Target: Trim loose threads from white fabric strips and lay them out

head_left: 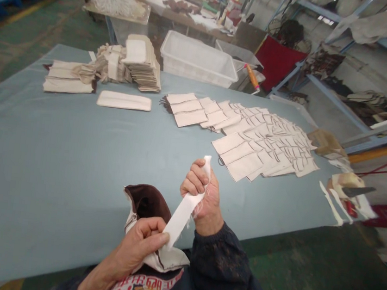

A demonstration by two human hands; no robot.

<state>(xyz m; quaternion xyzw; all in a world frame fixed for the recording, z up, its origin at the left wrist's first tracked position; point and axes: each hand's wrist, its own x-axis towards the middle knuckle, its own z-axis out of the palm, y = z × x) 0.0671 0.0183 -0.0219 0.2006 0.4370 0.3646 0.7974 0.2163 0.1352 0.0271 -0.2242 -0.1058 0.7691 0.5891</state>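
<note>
A white fabric strip [182, 214] with frayed threads along one side stretches between my two hands. My left hand [142, 239] pinches its lower end between thumb and fingers. Higher up and to the right, my right hand [205, 193] is wrapped round the other end, whose tip sticks out above the fist. Below and behind the strip, a cream fabric pouch with a dark brown lining [147, 200] lies against the table's near edge and my front, its mouth open. My left hand partly covers the pouch, so I cannot tell whether it also touches it.
Overlapping rows of cream fabric pieces [237, 154] cover the right of the blue table [73, 159]. A flat cream panel [124, 101], a panel stack [146, 65] and bundled fabric [70, 77] lie at the back left. Behind stands a white plastic bin [199, 62]. Scissors [357, 191] rest at the right.
</note>
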